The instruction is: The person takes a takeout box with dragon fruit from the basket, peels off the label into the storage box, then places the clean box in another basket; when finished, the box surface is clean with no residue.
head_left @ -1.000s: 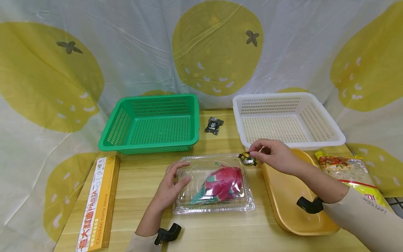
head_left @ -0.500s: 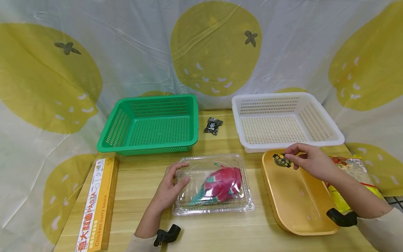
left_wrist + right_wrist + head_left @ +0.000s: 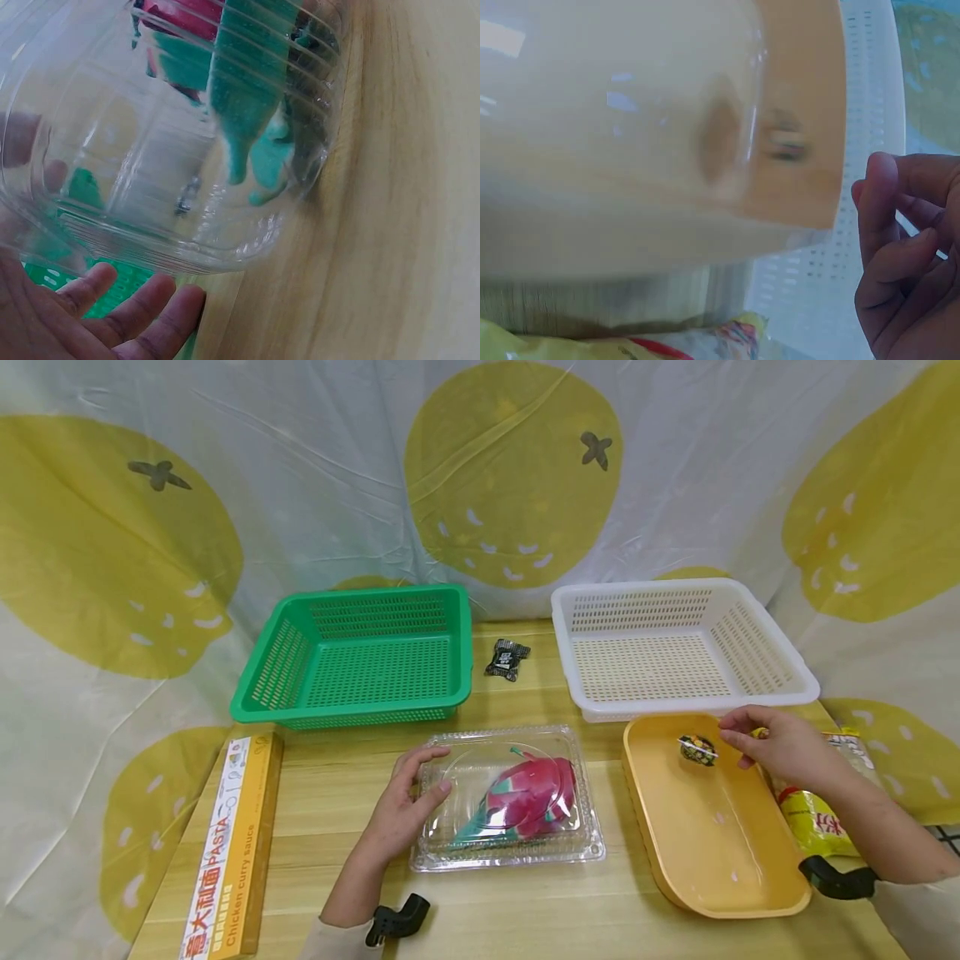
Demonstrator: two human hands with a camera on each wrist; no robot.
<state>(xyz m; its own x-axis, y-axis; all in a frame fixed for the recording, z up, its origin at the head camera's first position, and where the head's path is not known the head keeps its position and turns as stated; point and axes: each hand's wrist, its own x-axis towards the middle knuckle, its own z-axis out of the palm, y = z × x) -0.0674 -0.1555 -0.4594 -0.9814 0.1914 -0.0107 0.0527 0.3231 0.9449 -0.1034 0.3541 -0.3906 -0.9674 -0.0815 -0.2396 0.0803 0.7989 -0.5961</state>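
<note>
My left hand [image 3: 407, 802] rests on the left side of a clear plastic clamshell box [image 3: 450, 860], fingers loosely spread and thumb on the lid. Inside the box lies a red and green dragon fruit [image 3: 528, 797]. In the left wrist view, some fingers [image 3: 161, 315] extend past the box's edge. A small black and yellow label [image 3: 697, 750] is at the far end of the orange tub [image 3: 720, 827], blurred in the right wrist view. My right hand [image 3: 783, 747] hovers by the tub's far right rim, fingers loosely bent and holding nothing.
A green basket [image 3: 352, 703] stands at the back left, a white basket [image 3: 682, 703] at the back right. Between them lies a small black wrapped packet [image 3: 507, 660]. A pasta box [image 3: 232, 843] lies at far left; a yellow food bag [image 3: 817, 822] sits right of the tub.
My right hand has carried the label rightwards from above the clamshell box to the orange tub and let it go there. The left hand has stayed on the box.
</note>
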